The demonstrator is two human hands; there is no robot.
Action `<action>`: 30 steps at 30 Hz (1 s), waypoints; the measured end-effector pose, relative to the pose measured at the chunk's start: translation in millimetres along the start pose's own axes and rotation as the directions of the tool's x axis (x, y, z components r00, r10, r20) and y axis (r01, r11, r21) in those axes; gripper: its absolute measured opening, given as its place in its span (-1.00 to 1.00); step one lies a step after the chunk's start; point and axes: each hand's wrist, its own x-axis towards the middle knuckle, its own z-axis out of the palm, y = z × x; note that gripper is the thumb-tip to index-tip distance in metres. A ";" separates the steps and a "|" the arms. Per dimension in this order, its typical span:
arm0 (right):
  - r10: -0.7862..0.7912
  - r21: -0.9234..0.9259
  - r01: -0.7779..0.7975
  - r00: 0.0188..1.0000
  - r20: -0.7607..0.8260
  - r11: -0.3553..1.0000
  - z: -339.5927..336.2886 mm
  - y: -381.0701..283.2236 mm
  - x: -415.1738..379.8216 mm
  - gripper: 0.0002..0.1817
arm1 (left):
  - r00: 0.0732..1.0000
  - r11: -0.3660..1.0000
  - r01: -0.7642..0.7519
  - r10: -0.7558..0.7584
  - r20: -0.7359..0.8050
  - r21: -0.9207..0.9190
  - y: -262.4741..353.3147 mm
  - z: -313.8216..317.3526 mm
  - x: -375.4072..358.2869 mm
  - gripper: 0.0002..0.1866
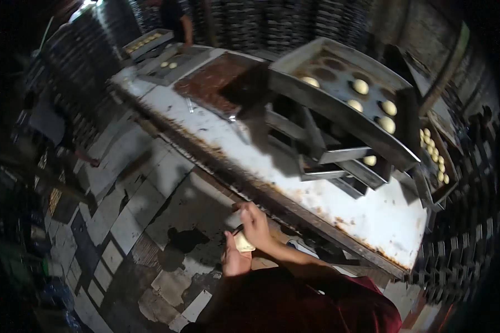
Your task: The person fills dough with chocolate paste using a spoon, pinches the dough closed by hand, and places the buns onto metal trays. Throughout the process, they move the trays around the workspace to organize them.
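My left hand point(236, 262) is curled around a pale piece of dough point(243, 242), held low in front of my body beside the table edge. Over the dough comes my right hand point(254, 223), its fingers bent together close to the left thumb. A small dark bit shows between the hands, too small to name; whether the right fingers grip it is hidden. Up on the table, a metal tray point(339, 102) with several pale dough balls point(360, 86) rests tilted on a stack of other trays.
The long white table point(283, 166) has a rusty edge. A shallow tray of brown paste point(219, 80) lies on it. More dough balls sit in a tray point(436, 155) at right and one point(149, 44) at the far end. Two people stand beyond, at far end and left.
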 end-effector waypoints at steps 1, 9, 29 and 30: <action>0.223 0.158 -0.232 0.972 0.074 0.960 10.8 15.9 6.6 -0.58 | 0.998 0.998 0.055 -0.054 -0.018 0.042 15.6 -14.6 1.9 -0.35; -0.336 -0.609 0.175 0.928 -0.161 0.774 17.8 102.0 152.8 -0.70 | 0.921 0.677 -0.350 0.123 0.370 0.647 6.7 -132.8 69.8 -0.63; 0.115 -0.778 -0.028 0.992 0.057 0.628 45.5 85.6 368.5 -0.48 | 0.906 0.929 0.242 -0.319 0.278 0.280 169.8 39.2 314.7 -0.54; 0.188 -0.868 -0.026 0.979 0.077 0.495 42.3 105.3 382.3 -0.56 | 0.892 0.923 0.303 -0.362 0.271 0.237 184.2 40.3 322.2 -0.54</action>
